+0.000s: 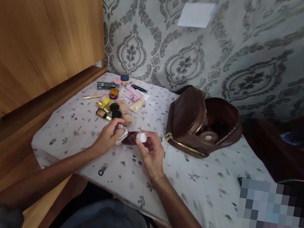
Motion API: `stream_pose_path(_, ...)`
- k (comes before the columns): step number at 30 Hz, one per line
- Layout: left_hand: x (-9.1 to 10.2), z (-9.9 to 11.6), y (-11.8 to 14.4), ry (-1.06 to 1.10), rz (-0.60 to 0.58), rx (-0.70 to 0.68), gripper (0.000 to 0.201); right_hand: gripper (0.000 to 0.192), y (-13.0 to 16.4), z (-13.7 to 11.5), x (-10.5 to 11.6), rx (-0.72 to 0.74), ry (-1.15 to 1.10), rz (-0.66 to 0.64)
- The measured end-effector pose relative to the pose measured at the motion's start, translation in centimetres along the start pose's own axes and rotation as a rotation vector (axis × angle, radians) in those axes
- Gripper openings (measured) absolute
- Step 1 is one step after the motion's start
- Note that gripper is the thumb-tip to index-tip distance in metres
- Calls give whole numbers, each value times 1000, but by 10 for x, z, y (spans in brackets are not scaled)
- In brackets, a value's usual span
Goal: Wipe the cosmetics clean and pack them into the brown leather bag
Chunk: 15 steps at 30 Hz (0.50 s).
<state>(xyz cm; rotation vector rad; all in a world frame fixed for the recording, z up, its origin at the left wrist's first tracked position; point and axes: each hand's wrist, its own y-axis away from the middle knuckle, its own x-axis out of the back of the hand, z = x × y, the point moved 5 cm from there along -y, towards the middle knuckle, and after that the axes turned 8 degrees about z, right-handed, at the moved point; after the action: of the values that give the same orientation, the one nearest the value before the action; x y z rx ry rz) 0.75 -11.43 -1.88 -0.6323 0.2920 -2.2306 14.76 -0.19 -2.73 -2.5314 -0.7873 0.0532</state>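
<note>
A dark reddish-brown bottle (130,138) with a white cap lies tilted sideways in my right hand (152,156), its cap between thumb and fingers. My left hand (106,138) pinches a crumpled white cloth or wipe (121,133) against the bottle's other end. Just beyond the hands are a beige tube (124,111), a dark round lid (115,111) and small gold-capped tubes (103,108). An amber jar (114,93), a pink tube (133,94) and a cream tube (137,105) lie farther back.
To the right stands an open brown leather bag (188,116) with a round item inside. A wooden cabinet (43,33) borders the left side. The patterned white cloth (187,182) covers the table, which meets a papered wall (157,45) at the back.
</note>
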Motion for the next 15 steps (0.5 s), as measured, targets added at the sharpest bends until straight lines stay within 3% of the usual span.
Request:
stream_pose_path(3,-5,25,2,101,45,-96,22,23,-1,0,1,15,3,14)
stream_pose_path(6,-17,33,5,0,-25,-299,20,24,-3,4,3,-4,-14,36)
stream_pose_path(8,-21,22,5,-73,-70,-341,23,27,-5,9,5,-63,-44,51)
stream_pose_path(11,-16,-6,3,-155,-113,-297,29,33,-7,15,7,-138,-82,59)
stream_pose_path(15,-2,-30,5,-282,-189,-268,32,33,-10,14,10,-109,-51,81)
